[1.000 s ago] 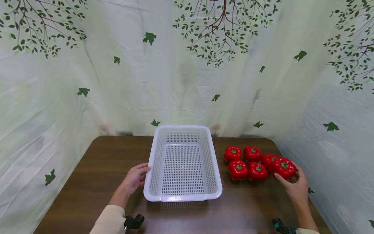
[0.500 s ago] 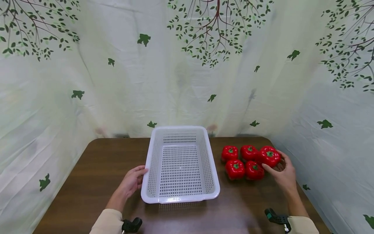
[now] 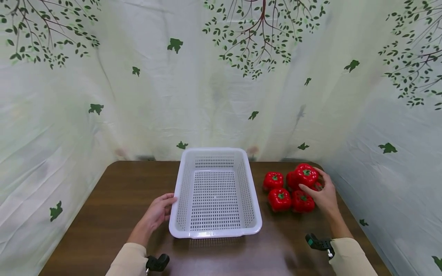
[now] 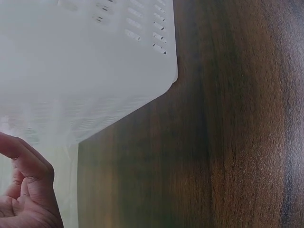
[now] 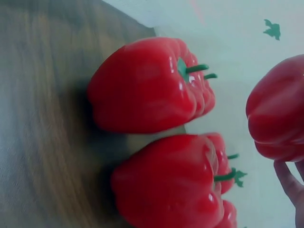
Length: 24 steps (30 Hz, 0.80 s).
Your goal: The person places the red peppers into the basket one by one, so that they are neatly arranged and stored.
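Note:
Held up in my right hand (image 3: 327, 193) is a red bell pepper (image 3: 305, 175), gripped between the thumb and fingers with its green stem facing up. In the right wrist view this bell pepper (image 5: 280, 114) hangs at the right edge, apart from the table. Below and around it stand several more red bell peppers (image 3: 279, 200), partly hidden by the held one and the hand. A white perforated plastic basket (image 3: 216, 234) lies to their left with nothing in it. My left hand (image 3: 158, 212) holds the basket's left rim, and its fingers (image 4: 28, 159) are curled in the left wrist view.
Everything stands on a dark brown wooden table (image 3: 134, 180). A pale curtain (image 3: 155, 115) printed with leaves and branches hangs behind and at both sides. A black wrist mount (image 3: 319, 243) sits on each forearm.
My right hand has carried its bell pepper leftward and up, from the right end of the group to over the back peppers. The left hand stays on the basket rim.

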### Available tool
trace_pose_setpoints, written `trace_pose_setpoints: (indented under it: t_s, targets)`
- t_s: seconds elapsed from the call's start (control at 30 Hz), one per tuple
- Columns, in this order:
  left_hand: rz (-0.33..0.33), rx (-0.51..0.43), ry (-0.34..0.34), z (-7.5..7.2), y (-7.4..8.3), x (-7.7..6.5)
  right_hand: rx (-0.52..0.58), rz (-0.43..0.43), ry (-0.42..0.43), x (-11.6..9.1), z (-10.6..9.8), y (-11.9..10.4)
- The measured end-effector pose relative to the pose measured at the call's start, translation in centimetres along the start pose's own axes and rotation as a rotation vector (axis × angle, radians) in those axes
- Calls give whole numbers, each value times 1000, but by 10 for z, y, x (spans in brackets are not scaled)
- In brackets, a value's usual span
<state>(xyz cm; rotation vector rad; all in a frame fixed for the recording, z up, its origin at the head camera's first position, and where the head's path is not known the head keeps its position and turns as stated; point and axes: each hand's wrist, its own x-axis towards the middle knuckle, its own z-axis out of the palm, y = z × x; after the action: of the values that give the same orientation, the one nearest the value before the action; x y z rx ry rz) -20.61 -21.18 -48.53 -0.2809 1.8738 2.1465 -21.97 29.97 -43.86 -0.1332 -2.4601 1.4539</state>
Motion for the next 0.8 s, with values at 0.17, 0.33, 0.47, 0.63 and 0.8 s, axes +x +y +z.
trace_pose_setpoints:
  t_s: [0.17,0.33,0.47,0.63,0.8]
  targets:
    - [-1,-35,-15,0,0,-1,74,-1,-30,11,12,-6]
    - [7,-33,-19,-1,-1,-1,123,-24,-77,22,24,-12]
    - [14,-28,-27,0,-1,-1,129,-37,-120,30,34,-14]
    - [15,-15,-17,0,0,-2,122,-34,-166,40,47,-18]
    - [8,-15,1,1,1,-2,162,-62,-227,48,60,-24]
